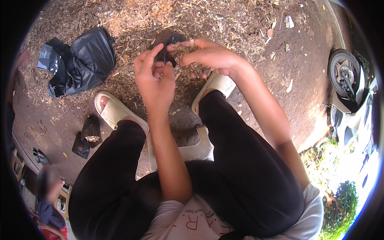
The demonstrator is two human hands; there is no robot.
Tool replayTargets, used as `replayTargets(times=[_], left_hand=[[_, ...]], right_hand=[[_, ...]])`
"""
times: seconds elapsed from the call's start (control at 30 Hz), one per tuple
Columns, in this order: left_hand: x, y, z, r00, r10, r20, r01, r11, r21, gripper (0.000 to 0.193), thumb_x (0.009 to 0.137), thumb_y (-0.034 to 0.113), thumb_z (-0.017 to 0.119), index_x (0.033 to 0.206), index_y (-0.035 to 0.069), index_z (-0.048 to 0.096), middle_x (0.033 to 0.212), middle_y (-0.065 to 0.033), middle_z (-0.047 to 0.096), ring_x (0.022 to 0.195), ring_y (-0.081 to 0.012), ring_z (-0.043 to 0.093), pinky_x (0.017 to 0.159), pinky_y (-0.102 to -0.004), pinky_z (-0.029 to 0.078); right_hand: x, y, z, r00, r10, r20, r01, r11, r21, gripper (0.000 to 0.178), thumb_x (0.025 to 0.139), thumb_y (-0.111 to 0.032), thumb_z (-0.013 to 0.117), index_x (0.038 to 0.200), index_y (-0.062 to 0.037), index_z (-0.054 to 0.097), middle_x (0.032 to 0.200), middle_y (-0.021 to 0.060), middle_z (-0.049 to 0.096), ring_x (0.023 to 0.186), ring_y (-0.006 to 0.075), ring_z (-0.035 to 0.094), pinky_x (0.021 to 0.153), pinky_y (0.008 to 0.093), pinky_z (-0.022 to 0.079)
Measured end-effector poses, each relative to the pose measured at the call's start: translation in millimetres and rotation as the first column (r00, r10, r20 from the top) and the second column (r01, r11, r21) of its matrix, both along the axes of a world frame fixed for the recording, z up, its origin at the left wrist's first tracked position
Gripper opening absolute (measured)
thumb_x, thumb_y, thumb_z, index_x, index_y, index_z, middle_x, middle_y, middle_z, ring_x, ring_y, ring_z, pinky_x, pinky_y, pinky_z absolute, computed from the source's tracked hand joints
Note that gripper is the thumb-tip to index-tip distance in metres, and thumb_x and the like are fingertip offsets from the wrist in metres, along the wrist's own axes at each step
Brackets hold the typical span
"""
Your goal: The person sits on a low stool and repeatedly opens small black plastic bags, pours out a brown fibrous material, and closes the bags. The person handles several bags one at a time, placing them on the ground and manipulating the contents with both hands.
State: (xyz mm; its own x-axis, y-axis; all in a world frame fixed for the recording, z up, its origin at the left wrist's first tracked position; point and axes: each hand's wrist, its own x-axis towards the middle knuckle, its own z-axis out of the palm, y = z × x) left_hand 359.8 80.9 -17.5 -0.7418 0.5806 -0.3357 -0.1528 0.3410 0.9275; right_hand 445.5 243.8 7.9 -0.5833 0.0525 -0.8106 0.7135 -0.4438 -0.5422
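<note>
Between my feet and the scattered shavings, my left hand (155,80) is closed on the rim of a small black plastic bag (173,39), fingers and thumb bent at its edge. A clump of brown wood shavings (185,51) lies in my right hand (214,56), right at the bag's opening. The fingers of that hand curl around the clump, and some of them are hidden by it. How full the bag is cannot be seen.
Wood shavings (132,20) cover the ground ahead. A large black plastic bag (92,52) lies at left, with a small filled black bag (91,130) nearer. A motorcycle (348,88) stands at right. Another person (50,200) is at lower left. My sandals (114,110) flank the work.
</note>
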Motion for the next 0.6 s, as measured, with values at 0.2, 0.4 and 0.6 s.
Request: replayTargets(times=[0.2,0.4,0.6], left_hand=[[0,0,3,0.997,-0.043,-0.059,0.040,0.998,-0.056,0.048,0.083,-0.012,0.065,0.128,0.004,0.066,0.120,-0.0109,0.054,0.080,-0.0098,0.063,0.070,-0.0234,0.052],[-3,-7,-5,0.982,0.089,-0.164,-0.118,0.978,-0.174,0.027,0.083,-0.009,0.067,0.110,-0.005,0.070,0.100,-0.0121,0.064,0.070,-0.0121,0.064,0.061,-0.0253,0.053],[-1,-5,-3,0.980,0.161,-0.115,-0.175,0.977,-0.123,0.012,0.088,-0.002,0.072,0.099,-0.005,0.070,0.082,-0.0078,0.066,0.067,-0.0098,0.062,0.059,-0.0241,0.051]], right_hand=[[-7,1,-9,0.994,-0.061,-0.089,0.075,0.984,0.163,0.048,0.091,-0.013,0.066,0.139,-0.0117,0.063,0.089,0.0035,0.069,0.068,0.0080,0.063,0.049,0.0208,0.043],[-13,-3,-2,0.984,0.172,-0.047,-0.155,0.953,0.259,0.032,0.086,-0.014,0.068,0.117,-0.0089,0.076,0.085,0.0036,0.070,0.064,0.0079,0.062,0.048,0.0240,0.046],[-20,-12,2,0.893,0.446,0.050,-0.437,0.836,0.332,0.038,0.085,-0.014,0.067,0.123,-0.0077,0.072,0.074,0.0030,0.065,0.055,0.0085,0.058,0.046,0.0256,0.045]])
